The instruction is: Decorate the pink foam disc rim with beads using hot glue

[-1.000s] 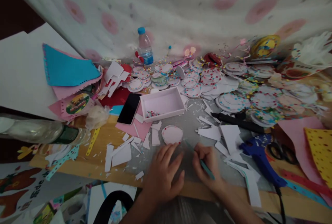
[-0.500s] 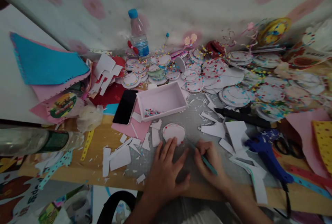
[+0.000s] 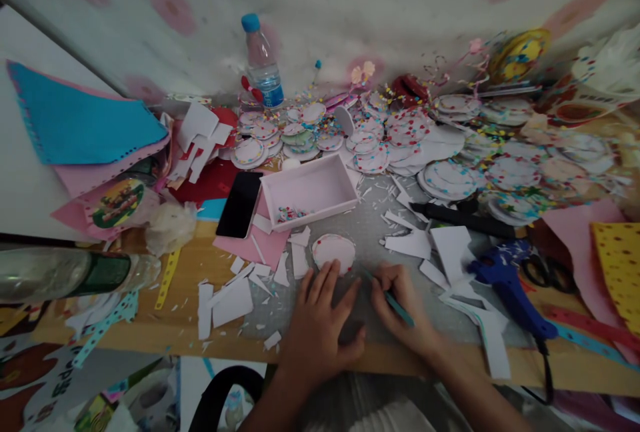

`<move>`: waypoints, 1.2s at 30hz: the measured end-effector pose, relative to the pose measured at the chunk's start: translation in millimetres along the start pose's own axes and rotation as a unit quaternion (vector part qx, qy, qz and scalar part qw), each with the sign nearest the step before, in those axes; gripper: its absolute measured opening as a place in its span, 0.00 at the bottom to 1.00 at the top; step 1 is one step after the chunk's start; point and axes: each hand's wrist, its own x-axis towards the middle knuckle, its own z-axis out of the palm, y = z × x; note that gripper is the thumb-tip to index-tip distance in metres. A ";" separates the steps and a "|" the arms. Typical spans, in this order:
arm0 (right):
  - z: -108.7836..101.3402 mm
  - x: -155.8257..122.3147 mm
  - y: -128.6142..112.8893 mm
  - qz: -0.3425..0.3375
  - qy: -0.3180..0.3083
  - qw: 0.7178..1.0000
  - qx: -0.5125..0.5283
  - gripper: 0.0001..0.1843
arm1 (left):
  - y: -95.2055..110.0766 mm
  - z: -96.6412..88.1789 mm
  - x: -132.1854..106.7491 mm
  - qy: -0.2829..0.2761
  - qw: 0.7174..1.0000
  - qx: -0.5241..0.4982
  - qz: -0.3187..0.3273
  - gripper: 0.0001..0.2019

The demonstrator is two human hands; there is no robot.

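A round white disc (image 3: 334, 250) with red dots along its rim lies on the grey mat (image 3: 367, 245). My left hand (image 3: 323, 315) is spread out, its fingertips resting on the disc's near edge. Just to the right, my right hand (image 3: 400, 305) pinches a slim teal pen-shaped tool (image 3: 400, 309). The tool's thin tip points up and left toward the disc's right side; I cannot tell whether it touches anything. Behind the disc stands an open pale pink box (image 3: 313, 189) with small coloured beads (image 3: 293, 214) in its corner.
White paper scraps (image 3: 233, 302) are scattered on both sides. A black phone (image 3: 240, 205) lies left of the box. Piles of dotted discs (image 3: 450, 179) fill the back. At right are a blue glue gun (image 3: 515, 289) and scissors (image 3: 550, 275). A water bottle (image 3: 263, 65) stands behind.
The whole view has shifted slightly. Both hands keep nearly the same places, the left on the disc and the right around the teal tool.
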 end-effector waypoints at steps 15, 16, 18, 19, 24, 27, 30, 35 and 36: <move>-0.9 -0.5 0.1 0.001 -0.007 1.000 -0.011 0.12 | -0.6 0.4 -0.1 -0.006 1.000 0.001 -0.007 0.31; -0.7 -0.5 0.4 0.001 -0.007 1.000 -0.013 0.12 | -0.7 0.7 -0.2 -0.004 1.000 0.002 -0.007 0.31; -0.5 -0.4 0.8 0.001 -0.008 1.000 -0.015 0.12 | -0.9 1.2 -0.1 0.000 1.000 0.003 -0.008 0.31; -0.4 -0.2 0.6 0.000 -0.006 1.000 -0.015 0.12 | -1.0 1.3 0.0 0.002 1.000 0.003 -0.009 0.31; -1.5 2.4 -5.5 -0.008 0.032 0.999 -0.021 0.12 | -0.9 1.3 0.6 0.003 1.000 0.005 -0.009 0.32; -2.7 3.8 -9.5 -0.007 0.069 0.997 -0.032 0.14 | -0.9 1.3 0.4 0.003 1.000 0.008 -0.008 0.32; -3.1 3.9 -10.2 -0.011 0.066 0.997 -0.032 0.13 | -1.0 1.7 0.2 0.006 1.000 0.012 -0.007 0.32; -1.6 3.0 -7.2 -0.009 0.028 0.999 -0.033 0.13 | -0.8 2.5 0.6 0.005 1.000 0.013 -0.013 0.33; -1.3 3.0 -6.6 -0.006 0.025 0.999 -0.036 0.12 | -0.8 2.6 0.8 0.003 1.000 0.013 -0.013 0.33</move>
